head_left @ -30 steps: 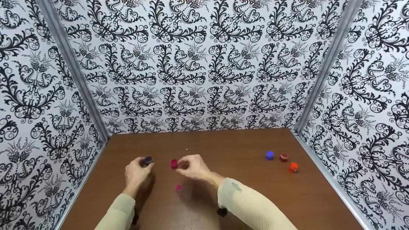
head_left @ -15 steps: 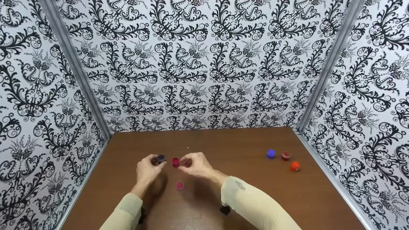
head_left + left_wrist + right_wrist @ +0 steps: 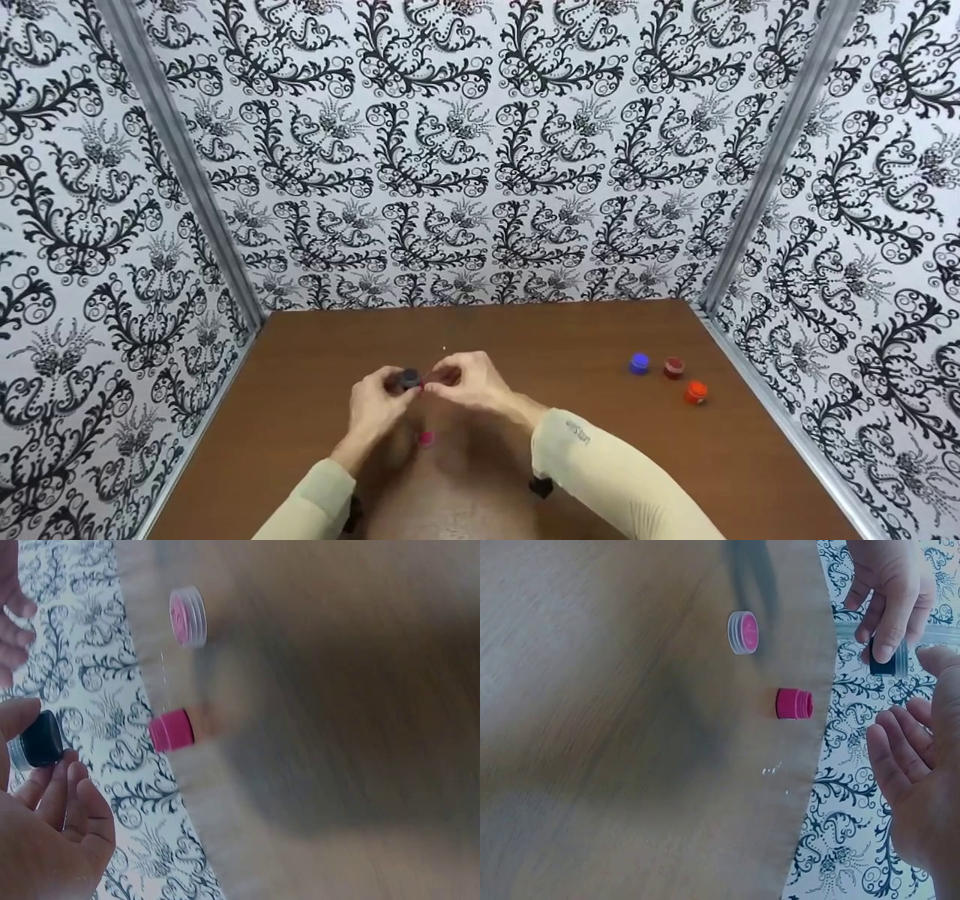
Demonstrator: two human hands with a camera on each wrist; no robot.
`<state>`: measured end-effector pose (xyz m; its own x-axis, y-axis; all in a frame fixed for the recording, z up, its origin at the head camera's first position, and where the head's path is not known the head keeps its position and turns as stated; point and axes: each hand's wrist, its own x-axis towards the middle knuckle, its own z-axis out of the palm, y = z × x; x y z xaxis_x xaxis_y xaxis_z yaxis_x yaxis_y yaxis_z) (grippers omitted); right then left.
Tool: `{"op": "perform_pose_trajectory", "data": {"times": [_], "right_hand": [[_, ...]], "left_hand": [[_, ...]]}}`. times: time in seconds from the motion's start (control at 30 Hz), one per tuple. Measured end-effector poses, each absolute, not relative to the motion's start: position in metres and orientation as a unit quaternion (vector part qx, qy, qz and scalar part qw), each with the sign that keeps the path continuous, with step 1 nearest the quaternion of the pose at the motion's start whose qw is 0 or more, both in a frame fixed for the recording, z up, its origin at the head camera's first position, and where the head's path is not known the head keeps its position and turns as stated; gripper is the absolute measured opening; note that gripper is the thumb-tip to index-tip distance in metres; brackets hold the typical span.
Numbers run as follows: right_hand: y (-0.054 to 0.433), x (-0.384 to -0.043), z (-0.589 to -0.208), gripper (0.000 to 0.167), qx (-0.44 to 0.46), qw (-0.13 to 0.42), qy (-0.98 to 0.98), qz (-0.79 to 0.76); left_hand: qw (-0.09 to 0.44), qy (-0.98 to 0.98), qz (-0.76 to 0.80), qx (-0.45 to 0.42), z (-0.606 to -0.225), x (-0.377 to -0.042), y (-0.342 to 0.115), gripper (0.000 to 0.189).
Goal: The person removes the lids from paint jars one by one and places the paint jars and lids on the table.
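My left hand (image 3: 375, 405) grips a small black paint jar (image 3: 41, 739) with a clear part at one end (image 3: 901, 660), held up above the table. Facing it, my right hand (image 3: 472, 381) has its fingertips right beside this jar and holds nothing. Below the hands stands a crimson jar (image 3: 793, 703) with its threaded mouth uncovered. In the head view it is mostly hidden behind the black jar and fingers. Nearer the person lies a clear ridged lid (image 3: 742, 633) with pink paint inside it.
At the right of the brown table (image 3: 555, 337) stand a blue jar (image 3: 639, 364), a dark red jar (image 3: 673, 367) and an orange jar (image 3: 696, 392). Tiny white specks (image 3: 771, 769) lie near the crimson jar. Patterned walls (image 3: 480, 187) enclose the back and sides.
My left hand has carried the black jar rightward, up to my right hand. The right hand has shifted slightly from beside the crimson jar, which now sits mostly behind the black one.
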<state>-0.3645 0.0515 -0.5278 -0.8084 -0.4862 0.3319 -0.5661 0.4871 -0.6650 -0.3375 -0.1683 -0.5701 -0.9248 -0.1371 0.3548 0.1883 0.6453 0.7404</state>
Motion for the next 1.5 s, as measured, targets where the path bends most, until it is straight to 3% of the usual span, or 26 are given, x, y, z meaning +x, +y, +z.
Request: {"op": "perform_pose_trajectory", "data": {"times": [0.23,0.53,0.83,1.07,1.5], "right_hand": [[0.056,-0.364,-0.524,0.035,0.291,0.050,-0.866,0.403],[0.062,-0.363,-0.526,0.027,0.293,0.042,-0.867,0.401],[0.075,-0.360,-0.524,0.034,0.300,0.028,-0.877,0.375],[0.083,-0.356,-0.525,0.025,0.307,0.059,-0.877,0.364],[0.093,-0.348,-0.529,0.017,0.386,0.158,-0.868,0.268]], "left_hand": [[0.198,-0.883,-0.423,-0.050,-0.572,-0.332,-0.149,0.027],[0.183,-0.872,-0.447,-0.076,-0.572,-0.325,-0.135,0.023],[0.176,-0.864,-0.466,-0.079,-0.574,-0.319,-0.127,0.028],[0.179,-0.854,-0.482,-0.077,-0.577,-0.316,-0.113,0.028],[0.233,-0.826,-0.505,-0.096,-0.582,-0.316,-0.100,0.025]]}}
